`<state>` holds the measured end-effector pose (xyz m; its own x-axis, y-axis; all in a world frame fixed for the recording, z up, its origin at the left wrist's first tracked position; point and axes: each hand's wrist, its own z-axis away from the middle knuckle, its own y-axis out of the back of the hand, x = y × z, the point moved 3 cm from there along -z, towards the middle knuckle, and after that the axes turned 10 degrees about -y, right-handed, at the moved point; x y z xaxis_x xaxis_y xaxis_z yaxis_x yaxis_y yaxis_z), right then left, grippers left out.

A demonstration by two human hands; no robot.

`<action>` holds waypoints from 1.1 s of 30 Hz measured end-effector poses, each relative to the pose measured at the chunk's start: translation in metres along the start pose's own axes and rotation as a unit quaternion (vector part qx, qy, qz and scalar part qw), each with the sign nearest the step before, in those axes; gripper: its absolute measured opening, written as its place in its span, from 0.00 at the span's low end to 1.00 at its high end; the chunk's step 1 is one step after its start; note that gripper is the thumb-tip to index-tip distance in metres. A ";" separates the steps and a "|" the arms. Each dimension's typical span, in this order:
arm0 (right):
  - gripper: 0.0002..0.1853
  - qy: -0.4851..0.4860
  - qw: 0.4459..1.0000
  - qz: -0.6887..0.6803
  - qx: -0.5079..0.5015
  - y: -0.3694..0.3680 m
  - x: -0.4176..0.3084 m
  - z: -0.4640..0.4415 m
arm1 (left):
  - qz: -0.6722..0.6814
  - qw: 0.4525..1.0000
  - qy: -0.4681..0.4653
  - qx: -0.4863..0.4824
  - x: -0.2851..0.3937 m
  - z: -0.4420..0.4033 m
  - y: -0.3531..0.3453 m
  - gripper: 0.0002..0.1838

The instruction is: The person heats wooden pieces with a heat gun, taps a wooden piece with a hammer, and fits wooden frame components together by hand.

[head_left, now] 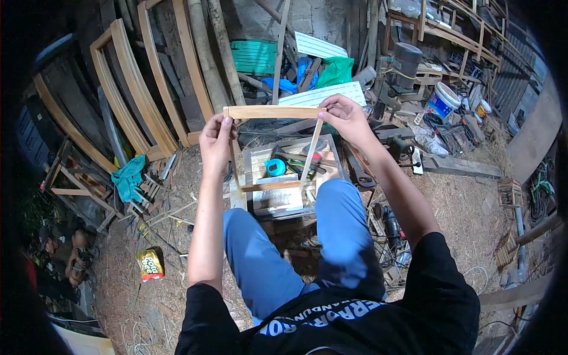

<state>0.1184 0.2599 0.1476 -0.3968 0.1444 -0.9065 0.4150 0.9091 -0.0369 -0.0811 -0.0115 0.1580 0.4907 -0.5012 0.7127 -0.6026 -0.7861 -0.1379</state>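
A small rectangular wooden frame [272, 112] is held up by its two top corners above my knees. My left hand [216, 141] pinches its left corner, thumb against the wood. At the opposite corner, the thumb and fingers of my right hand [344, 120] close on the end of the top bar. The frame's lower bar [272, 186] hangs over a low wooden work surface [255, 155]. Through the frame I see a teal tape measure [275, 167] and several hand tools, whose exact kinds are partly hidden.
Large wooden frames [121, 89] lean on the wall at the left. A teal cloth [128, 178] and a yellow packet [149, 264] lie on the littered ground. A white-and-blue bucket [444, 100] stands at the right among scrap wood. A power tool [391, 228] lies beside my right leg.
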 end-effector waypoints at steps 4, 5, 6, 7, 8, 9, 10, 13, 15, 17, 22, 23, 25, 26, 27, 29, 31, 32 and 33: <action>0.13 -0.018 1.000 -0.002 0.007 0.001 0.001 0.000 | -0.029 0.999 -0.021 -0.007 0.021 -0.016 -0.006 0.10; 0.13 -0.019 1.000 0.006 0.006 0.000 0.001 -0.001 | -0.030 0.999 -0.019 -0.012 0.026 -0.019 -0.008 0.12; 0.14 -0.021 1.000 0.013 0.005 0.000 0.002 -0.001 | -0.058 0.998 -0.020 -0.019 0.035 -0.023 -0.011 0.12; 0.14 -0.023 1.000 0.020 0.004 -0.001 0.002 -0.001 | -0.085 0.996 -0.020 -0.026 0.044 -0.026 -0.014 0.12; 0.14 -0.037 0.999 0.030 0.003 -0.003 0.003 0.000 | -0.113 0.993 -0.020 -0.033 0.050 -0.029 -0.016 0.12; 0.14 -0.050 0.998 0.039 0.002 -0.006 0.003 0.002 | -0.118 0.991 -0.043 -0.055 0.056 -0.033 -0.018 0.13; 0.14 -0.063 0.997 0.048 0.001 -0.010 0.003 0.004 | -0.131 0.988 -0.044 -0.070 0.061 -0.034 -0.020 0.12; 0.14 -0.094 0.994 0.052 -0.036 -0.014 0.020 0.007 | -0.161 0.980 -0.040 -0.113 0.071 -0.038 -0.022 0.12; 0.13 -0.118 0.990 0.060 -0.040 -0.019 0.037 0.008 | -0.182 0.972 -0.035 -0.142 0.072 -0.037 -0.024 0.11; 0.12 -0.136 0.984 0.092 -0.070 -0.023 0.062 0.008 | -0.209 0.963 -0.030 -0.169 0.071 -0.033 -0.026 0.11; 0.11 -0.148 0.963 0.207 -0.089 -0.042 0.118 0.012 | -0.288 0.930 -0.032 -0.225 0.059 -0.021 -0.031 0.11; 0.12 -0.137 0.959 0.232 -0.087 -0.046 0.134 0.011 | -0.326 0.914 -0.032 -0.239 0.055 -0.021 -0.029 0.11; 0.11 -0.129 0.944 0.290 -0.094 -0.059 0.131 0.017 | -0.340 0.906 -0.047 -0.246 0.055 -0.014 -0.034 0.11; 0.10 -0.125 0.935 0.318 -0.098 -0.064 0.129 0.020 | -0.347 0.902 -0.053 -0.251 0.055 -0.011 -0.036 0.11; 0.12 -0.114 0.932 0.329 -0.100 -0.069 0.135 0.022 | -0.351 0.896 -0.049 -0.268 0.053 -0.009 -0.038 0.10; 0.12 -0.129 0.928 0.334 -0.106 -0.074 0.148 0.026 | -0.364 0.885 -0.062 -0.284 0.043 -0.006 -0.039 0.11; 0.13 -0.120 0.931 0.324 -0.114 -0.079 0.160 0.032 | -0.383 0.870 -0.082 -0.298 0.036 0.000 -0.042 0.11; 0.13 -0.121 0.927 0.335 -0.115 -0.081 0.166 0.036 | -0.383 0.869 -0.076 -0.302 0.032 0.003 -0.043 0.11; 0.14 -0.122 0.923 0.345 -0.116 -0.085 0.168 0.038 | -0.383 0.868 -0.071 -0.307 0.031 0.006 -0.045 0.11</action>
<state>0.0476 0.1920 -0.0179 0.1054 0.6542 -0.7490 0.3024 0.6964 0.6508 -0.0351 0.0059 0.1815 0.9418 0.0106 0.3361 -0.2657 -0.5891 0.7631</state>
